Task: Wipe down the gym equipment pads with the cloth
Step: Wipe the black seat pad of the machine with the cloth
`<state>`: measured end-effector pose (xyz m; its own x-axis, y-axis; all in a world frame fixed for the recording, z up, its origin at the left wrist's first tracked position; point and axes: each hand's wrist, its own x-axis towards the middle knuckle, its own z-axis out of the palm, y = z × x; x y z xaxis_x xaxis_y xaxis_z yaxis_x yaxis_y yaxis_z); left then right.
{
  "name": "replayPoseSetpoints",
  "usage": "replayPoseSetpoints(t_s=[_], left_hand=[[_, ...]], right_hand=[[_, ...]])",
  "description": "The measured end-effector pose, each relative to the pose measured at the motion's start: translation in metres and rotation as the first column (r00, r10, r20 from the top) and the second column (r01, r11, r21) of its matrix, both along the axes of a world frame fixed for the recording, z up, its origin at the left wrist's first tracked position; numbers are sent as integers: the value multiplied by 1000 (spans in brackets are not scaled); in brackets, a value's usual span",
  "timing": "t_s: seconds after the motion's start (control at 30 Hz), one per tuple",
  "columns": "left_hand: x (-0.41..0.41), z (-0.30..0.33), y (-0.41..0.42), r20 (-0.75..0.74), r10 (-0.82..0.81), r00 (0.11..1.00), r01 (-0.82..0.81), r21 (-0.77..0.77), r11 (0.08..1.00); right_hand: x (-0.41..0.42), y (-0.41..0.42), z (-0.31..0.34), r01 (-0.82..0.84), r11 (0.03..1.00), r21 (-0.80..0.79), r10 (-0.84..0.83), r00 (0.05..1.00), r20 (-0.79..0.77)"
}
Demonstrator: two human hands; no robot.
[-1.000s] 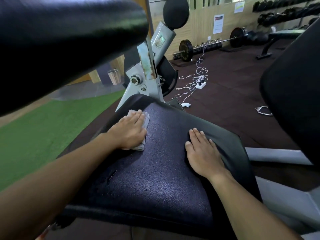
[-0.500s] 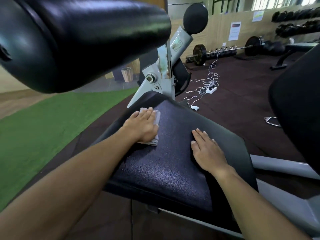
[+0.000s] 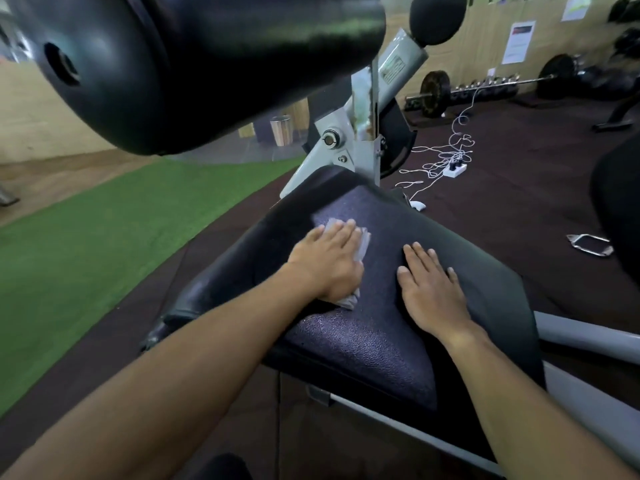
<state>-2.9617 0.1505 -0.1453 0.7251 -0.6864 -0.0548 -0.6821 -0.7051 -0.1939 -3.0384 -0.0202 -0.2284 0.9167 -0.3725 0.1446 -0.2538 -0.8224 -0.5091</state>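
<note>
A black textured seat pad [image 3: 381, 334] of a gym machine fills the middle of the head view. My left hand [image 3: 329, 261] lies flat on a folded light grey cloth [image 3: 363, 242] and presses it onto the pad's far left part; only the cloth's edges show around the fingers and under the palm. My right hand [image 3: 429, 289] rests flat on the pad to the right, fingers together, holding nothing. A big black roller pad [image 3: 194, 64] hangs close above at the upper left.
The machine's grey metal arm [image 3: 360, 133] rises behind the seat pad. A dark backrest [image 3: 620, 209] stands at the right edge. A white power strip with tangled cable [image 3: 453, 168], a metal handle [image 3: 588, 244] and a loaded barbell [image 3: 485, 88] lie on the dark rubber floor. Green turf [image 3: 86, 244] lies left.
My head has pulled back and up, so the pad sits lower and smaller and the roller pad looms larger. My left hand with the cloth slid slightly along the pad. The right hand stayed flat.
</note>
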Motion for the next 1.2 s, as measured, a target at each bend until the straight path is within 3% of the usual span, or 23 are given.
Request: replayPoseSetpoints(t_s=[0.17,0.4,0.53,0.73,0.9,1.0,1.1,1.2], left_hand=[[3,15,53,46,113,993,-109,-77,991],[-69,-11,67,104,38,994,-27,-105,994],[-32,0,55,72,-6,997,10,-63,998],[9,21,107,-1,182,983,-181,-147,972],[-64,-4,119,133,124,983,-96,-197,976],[-66,-7,97,163,105,981,-74,-185,980],[-36,2,93,97,60,993,-45,-149,988],[-11,19,113,-3,128,992,-127,-148,981]], right_hand=[[-6,2,2,-12,1000,-19,12,1000,5],[-7,5,0,-19,999,-29,19,1000,1],[-7,7,5,-22,1000,-17,22,1000,1],[-5,20,15,-149,989,1,148,987,56],[-5,41,11,-138,988,-73,141,990,26],[-8,40,10,-149,986,-75,150,989,8],[-8,38,10,-149,987,-63,150,989,7],[-9,39,10,-154,987,-55,154,988,0]])
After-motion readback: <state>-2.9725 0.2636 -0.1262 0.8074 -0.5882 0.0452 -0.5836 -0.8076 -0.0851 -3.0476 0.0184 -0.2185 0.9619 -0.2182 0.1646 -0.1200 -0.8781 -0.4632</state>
